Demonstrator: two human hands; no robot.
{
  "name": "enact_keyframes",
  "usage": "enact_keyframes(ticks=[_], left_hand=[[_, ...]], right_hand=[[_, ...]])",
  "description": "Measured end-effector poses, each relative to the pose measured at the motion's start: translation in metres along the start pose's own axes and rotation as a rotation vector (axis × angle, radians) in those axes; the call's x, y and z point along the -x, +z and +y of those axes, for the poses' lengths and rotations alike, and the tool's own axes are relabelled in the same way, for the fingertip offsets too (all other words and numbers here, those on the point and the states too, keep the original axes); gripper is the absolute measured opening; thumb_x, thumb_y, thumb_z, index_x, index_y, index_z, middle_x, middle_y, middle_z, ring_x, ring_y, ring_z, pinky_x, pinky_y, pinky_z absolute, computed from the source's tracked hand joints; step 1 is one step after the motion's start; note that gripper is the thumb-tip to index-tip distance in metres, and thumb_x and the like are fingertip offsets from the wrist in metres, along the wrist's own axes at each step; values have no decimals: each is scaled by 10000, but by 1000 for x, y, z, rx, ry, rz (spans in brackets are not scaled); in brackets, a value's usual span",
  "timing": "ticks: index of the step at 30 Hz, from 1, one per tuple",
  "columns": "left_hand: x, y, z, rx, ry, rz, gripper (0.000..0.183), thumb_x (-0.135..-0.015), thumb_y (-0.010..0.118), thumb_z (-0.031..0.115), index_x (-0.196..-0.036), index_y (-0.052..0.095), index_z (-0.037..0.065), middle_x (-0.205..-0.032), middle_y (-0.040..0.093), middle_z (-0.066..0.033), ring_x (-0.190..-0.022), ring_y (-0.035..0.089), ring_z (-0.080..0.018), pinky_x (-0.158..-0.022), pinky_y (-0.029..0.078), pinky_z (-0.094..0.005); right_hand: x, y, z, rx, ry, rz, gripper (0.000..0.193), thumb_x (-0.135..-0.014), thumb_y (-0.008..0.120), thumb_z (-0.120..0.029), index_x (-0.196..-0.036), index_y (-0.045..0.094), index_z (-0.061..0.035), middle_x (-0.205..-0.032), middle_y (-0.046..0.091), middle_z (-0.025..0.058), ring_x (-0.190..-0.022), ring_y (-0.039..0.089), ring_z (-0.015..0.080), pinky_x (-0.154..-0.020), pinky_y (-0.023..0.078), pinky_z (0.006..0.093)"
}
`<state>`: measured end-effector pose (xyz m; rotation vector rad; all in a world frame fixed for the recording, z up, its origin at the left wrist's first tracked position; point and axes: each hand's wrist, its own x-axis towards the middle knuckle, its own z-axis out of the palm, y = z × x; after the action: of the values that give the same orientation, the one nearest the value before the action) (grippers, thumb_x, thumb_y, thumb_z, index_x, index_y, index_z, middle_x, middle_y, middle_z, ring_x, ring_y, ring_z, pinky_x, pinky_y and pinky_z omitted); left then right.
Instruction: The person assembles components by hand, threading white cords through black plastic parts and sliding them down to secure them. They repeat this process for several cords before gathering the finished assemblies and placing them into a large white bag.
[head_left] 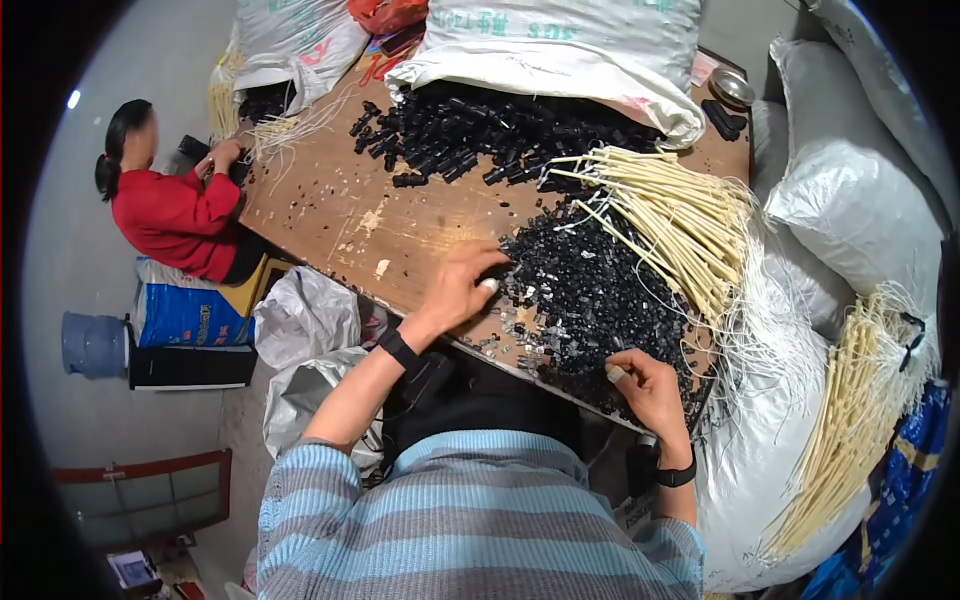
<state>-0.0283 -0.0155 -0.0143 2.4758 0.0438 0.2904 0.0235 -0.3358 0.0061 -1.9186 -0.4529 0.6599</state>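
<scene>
A pile of small black plastic parts (575, 275), mixed with some clear and silvery bits, spreads over the near part of the wooden table. At its left edge is my left hand (455, 290), fingers bent forward and the thumb apart from them; nothing shows between them. My right hand (652, 392) is at the pile's near right edge, thumb and fingertips drawn close together. Whatever they may hold is too small to make out. Both thumbs have a pale covering. Beyond the pile lies a bundle of cream-coloured thin tubes (680, 215) with white strings.
A white woven sack (560, 65) spills black cylindrical parts (450, 130) onto the wooden table (340, 225). Stuffed sacks (840, 180) and another tube bundle (840, 420) lie at the right. A person in red (180, 215) works at the far left. Plastic bags (305, 315) stand below the left edge.
</scene>
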Motion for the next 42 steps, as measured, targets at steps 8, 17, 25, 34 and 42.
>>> enact_keyframes(ticks=[8,17,25,34,42], left_hand=[[-24,-33,-70,10,-357,294,301,-781,570,11,-1063,672,44,-1064,674,-128,-961,662,-232,-866,521,-332],[-104,40,-75,-99,-189,136,236,-723,659,54,-958,648,61,-890,661,-167,-843,635,-358,-747,503,-441],[-94,27,-82,204,-327,188,152,-755,616,12,-906,618,28,-729,624,-98,-619,616,-223,-572,488,-339],[98,-53,-105,1498,-283,540,171,-921,554,51,-1085,573,8,-880,584,-31,-705,561,-86,-603,491,-207],[204,-6,-234,1603,-847,1167,139,-918,523,38,-1030,604,31,-965,654,-98,-868,643,-177,-774,547,-290]], right_hand=[[-20,3,-21,5,-12,-66,124,-855,647,-44,-971,659,-1,-686,557,-43,-590,423,21,-532,345,199],[-6,27,-36,74,-59,-52,172,-824,671,-87,-980,684,-17,-669,596,-18,-543,421,25,-510,356,205],[6,47,-37,10,1,-68,126,-841,653,-59,-956,677,-13,-704,579,-52,-592,429,17,-535,347,189],[-11,106,-64,120,0,-303,130,-869,650,-84,-962,668,5,-751,619,-28,-636,477,27,-574,380,193],[-27,158,-79,255,27,-555,163,-902,624,-89,-1021,642,22,-849,672,36,-739,567,59,-653,430,206]])
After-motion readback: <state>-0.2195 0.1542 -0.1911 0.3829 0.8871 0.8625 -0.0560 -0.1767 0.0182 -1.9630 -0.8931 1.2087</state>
